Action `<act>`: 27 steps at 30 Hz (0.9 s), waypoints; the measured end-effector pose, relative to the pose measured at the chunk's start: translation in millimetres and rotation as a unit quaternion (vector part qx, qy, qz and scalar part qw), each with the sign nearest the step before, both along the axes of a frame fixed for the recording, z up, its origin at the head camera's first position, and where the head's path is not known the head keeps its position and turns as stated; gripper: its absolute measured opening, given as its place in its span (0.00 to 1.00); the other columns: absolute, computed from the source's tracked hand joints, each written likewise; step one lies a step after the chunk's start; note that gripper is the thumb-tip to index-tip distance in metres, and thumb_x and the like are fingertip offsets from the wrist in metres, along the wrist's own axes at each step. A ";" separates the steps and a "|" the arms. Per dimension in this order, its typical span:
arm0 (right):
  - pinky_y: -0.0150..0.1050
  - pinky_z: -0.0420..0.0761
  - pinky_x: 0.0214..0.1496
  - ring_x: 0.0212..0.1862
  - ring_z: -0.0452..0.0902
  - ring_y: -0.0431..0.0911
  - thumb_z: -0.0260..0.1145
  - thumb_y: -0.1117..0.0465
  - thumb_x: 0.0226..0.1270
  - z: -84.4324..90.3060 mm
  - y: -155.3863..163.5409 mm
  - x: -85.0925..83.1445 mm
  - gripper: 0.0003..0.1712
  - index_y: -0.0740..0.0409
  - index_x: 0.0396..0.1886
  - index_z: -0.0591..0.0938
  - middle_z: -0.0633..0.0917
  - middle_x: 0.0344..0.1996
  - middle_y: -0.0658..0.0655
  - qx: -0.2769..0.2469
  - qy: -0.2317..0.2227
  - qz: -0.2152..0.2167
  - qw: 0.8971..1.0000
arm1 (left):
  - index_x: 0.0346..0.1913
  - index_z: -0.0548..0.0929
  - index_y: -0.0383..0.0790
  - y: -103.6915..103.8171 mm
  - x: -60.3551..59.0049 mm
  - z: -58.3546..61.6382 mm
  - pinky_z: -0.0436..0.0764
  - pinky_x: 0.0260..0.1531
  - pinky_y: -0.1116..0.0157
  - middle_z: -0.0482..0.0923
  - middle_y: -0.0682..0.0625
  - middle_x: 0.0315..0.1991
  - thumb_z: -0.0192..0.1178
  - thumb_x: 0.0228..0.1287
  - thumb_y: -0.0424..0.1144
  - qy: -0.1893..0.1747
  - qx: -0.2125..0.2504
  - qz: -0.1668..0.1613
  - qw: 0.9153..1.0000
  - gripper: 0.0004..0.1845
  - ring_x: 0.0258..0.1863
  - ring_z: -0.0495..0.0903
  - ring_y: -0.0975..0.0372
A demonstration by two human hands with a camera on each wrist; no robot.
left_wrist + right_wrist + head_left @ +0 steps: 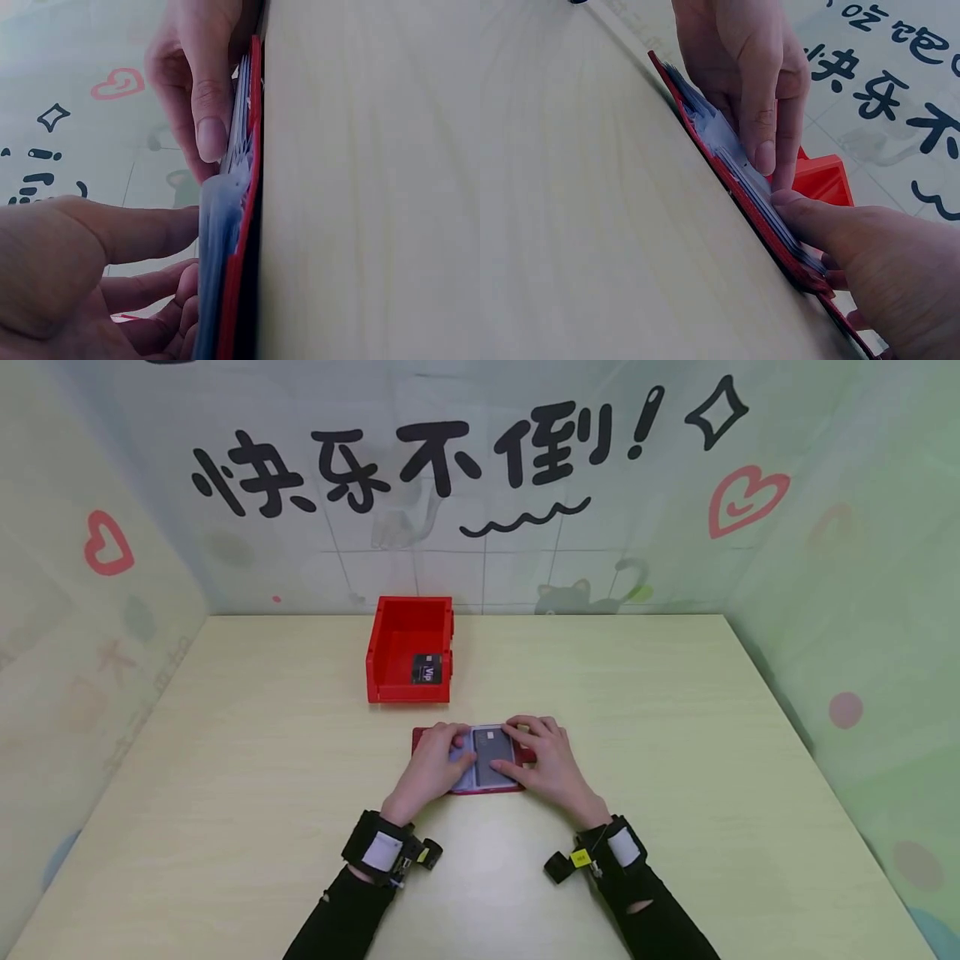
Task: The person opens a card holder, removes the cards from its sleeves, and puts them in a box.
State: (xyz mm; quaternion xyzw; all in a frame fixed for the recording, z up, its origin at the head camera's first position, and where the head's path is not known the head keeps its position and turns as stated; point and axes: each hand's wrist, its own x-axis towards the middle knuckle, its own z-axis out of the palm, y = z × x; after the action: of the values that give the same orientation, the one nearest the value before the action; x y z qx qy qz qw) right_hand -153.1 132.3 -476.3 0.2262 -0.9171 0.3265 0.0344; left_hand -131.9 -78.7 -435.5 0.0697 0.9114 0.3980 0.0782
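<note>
Card holder [480, 758], red cover with clear plastic sleeves, is laid open flat on the tabletop, near the front edge at mid-width, just in front of the red bin [410, 649]. A grey card [492, 754] is seen in the top sleeve. A dark card [426, 669] is lying inside the bin.

Left hand [433, 768] is pressed on the left half, fingers fairly straight, thumb on the sleeve stack. Right hand [546, 761] is laid on the right half, thumb and fingertips on the sleeve; whether the card is actually pinched cannot be told.

Handling judged: holder light and floppy, sleeves thin, slick, fanned apart in the wrist views [727, 146]. Card stiff and thin, likely snug in its pocket. Best taken by the exposed edge between thumb and forefinger, with the cover held down by the other hand.
</note>
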 end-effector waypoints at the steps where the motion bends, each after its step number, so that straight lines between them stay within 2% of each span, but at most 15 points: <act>1: 0.52 0.66 0.60 0.59 0.68 0.53 0.76 0.46 0.58 0.2 -0.1 -0.1 0.35 0.57 0.62 0.83 0.80 0.61 0.56 0.000 0.001 -0.001 1.000 | 0.64 0.76 0.32 0.5 -0.2 0.2 0.72 0.45 0.61 0.74 0.43 0.44 0.66 0.66 0.34 -0.001 -0.003 -0.001 1.000 0.25 0.46 0.71 0.55; 12: 0.54 0.65 0.64 0.61 0.65 0.54 0.75 0.42 0.58 0.4 -1.4 0.5 0.39 0.56 0.66 0.79 0.76 0.63 0.58 0.022 -0.022 -0.008 0.999 | 0.64 0.76 0.33 1.8 -0.9 2.4 0.72 0.52 0.56 0.74 0.42 0.44 0.65 0.65 0.32 -0.020 -0.010 0.009 1.000 0.25 0.53 0.68 0.51; 18: 0.54 0.65 0.63 0.61 0.64 0.56 0.74 0.42 0.58 2.5 -1.6 1.7 0.41 0.57 0.68 0.77 0.74 0.62 0.59 0.030 -0.029 -0.003 0.999 | 0.64 0.77 0.34 3.3 -0.8 1.0 0.74 0.53 0.55 0.74 0.43 0.44 0.67 0.64 0.31 -0.017 -0.025 0.014 0.999 0.25 0.54 0.69 0.51; 27: 0.54 0.65 0.63 0.61 0.65 0.56 0.74 0.42 0.58 4.1 -1.7 2.1 0.41 0.57 0.67 0.78 0.75 0.62 0.59 0.025 -0.030 -0.005 0.999 | 0.65 0.76 0.35 4.2 -0.6 0.1 0.75 0.57 0.51 0.75 0.40 0.50 0.66 0.63 0.32 -0.007 -0.043 0.006 0.999 0.26 0.55 0.69 0.49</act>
State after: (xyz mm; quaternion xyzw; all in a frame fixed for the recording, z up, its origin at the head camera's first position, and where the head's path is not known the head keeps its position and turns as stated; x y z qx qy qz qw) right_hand -151.0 130.6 -472.2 0.2126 -0.9268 0.3096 0.0025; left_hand -132.6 -74.5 -435.3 0.0577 0.9275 0.3593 0.0851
